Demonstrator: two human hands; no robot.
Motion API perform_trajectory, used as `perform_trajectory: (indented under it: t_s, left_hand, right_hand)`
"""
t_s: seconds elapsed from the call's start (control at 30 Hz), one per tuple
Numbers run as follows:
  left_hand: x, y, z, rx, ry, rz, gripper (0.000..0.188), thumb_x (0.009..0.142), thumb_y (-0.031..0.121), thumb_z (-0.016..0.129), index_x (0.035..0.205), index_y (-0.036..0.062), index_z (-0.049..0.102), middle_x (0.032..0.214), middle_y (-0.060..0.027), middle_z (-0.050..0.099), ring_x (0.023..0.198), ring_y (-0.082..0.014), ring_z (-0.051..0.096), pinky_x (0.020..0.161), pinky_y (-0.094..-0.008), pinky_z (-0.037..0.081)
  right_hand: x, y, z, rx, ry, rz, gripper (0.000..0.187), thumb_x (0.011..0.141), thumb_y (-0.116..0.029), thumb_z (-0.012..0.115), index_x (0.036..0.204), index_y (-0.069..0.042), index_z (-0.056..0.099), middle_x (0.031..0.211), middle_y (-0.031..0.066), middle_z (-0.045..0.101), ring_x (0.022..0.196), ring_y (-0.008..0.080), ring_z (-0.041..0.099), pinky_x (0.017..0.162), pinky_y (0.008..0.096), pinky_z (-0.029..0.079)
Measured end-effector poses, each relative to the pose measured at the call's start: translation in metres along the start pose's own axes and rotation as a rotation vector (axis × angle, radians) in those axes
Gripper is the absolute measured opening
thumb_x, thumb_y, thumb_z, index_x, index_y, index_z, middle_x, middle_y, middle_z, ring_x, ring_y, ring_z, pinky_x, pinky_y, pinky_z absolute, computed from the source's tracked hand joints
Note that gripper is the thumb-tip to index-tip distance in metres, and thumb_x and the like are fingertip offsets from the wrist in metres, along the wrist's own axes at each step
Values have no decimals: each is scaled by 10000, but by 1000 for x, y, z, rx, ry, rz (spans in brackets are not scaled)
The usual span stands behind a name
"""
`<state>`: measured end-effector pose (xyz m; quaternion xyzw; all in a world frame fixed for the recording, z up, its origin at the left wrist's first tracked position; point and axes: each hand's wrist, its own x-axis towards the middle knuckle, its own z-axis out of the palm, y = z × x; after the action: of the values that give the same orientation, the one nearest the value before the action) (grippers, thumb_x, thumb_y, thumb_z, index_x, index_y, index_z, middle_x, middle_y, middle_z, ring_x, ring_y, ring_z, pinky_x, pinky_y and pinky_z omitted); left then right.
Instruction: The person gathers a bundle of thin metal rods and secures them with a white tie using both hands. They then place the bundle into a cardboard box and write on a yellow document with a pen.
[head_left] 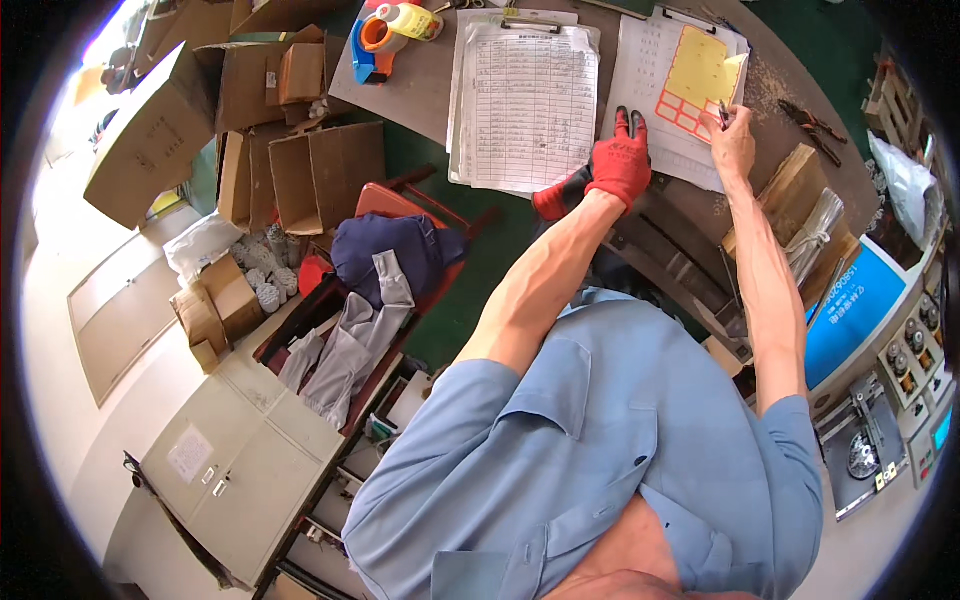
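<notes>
My left hand (621,168), in a red glove with black fingertips, rests at the table's near edge by the lower left of a clipboard of papers (635,70). At least two of its fingers stretch forward. A second red and black glove (560,196) lies against it on the left, partly hidden. My bare right hand (735,142) is closed round a dark pen (723,112), its tip by a yellow card with red-outlined boxes (697,75) on those papers. Left of my gloved hand lies another clipboard with a printed table sheet (530,110).
A yellow-labelled bottle (410,20) and an orange tape roll (378,37) on a blue dispenser stand at the far left of the table (425,105). Pliers (812,125) lie at right. Cardboard boxes (325,175) and a chair with clothes (385,260) are on the left.
</notes>
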<state>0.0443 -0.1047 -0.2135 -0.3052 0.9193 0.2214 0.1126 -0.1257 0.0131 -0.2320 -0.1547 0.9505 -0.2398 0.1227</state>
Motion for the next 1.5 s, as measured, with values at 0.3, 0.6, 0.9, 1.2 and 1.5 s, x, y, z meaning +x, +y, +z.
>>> perform_trajectory:
  t_s: [0.3,0.6,0.9,1.2,1.5]
  left_hand:
    - [-30,11,-21,-212,169,326,495,729,155,644,1215,184,555,1253,-100,557,802,-349,635,722,-442,516]
    - [-48,47,-45,-780,238,138,325,774,142,638,1099,118,640,1039,-106,652,872,-293,651,771,-373,515]
    - [-46,55,-51,-1495,106,-262,238,877,172,602,1064,31,645,885,-34,665,781,-128,579,719,-273,476]
    - [-26,35,-32,-2126,-58,-498,238,909,250,568,1075,80,585,892,-53,644,710,-163,595,590,-321,490]
    - [-34,59,-31,-1887,-350,-222,216,906,248,573,1041,87,622,903,-29,633,814,-121,593,697,-301,489]
  right_hand:
    - [-20,22,5,49,-79,-87,434,808,-337,688,1089,-96,462,915,137,660,847,361,644,706,450,489]
    - [-16,24,3,154,-76,-158,414,808,-318,692,1096,-92,500,875,119,668,827,310,664,716,413,501]
    - [-8,25,-2,-103,238,-299,375,778,-323,721,990,-44,588,855,137,650,753,345,629,706,414,496]
    - [-88,-38,-79,1046,-704,47,876,761,-548,711,1384,-31,376,764,-2,522,526,47,460,462,207,386]
    - [-99,-27,-74,465,-358,-34,416,772,-259,746,1079,-14,608,897,60,664,823,134,612,760,292,495]
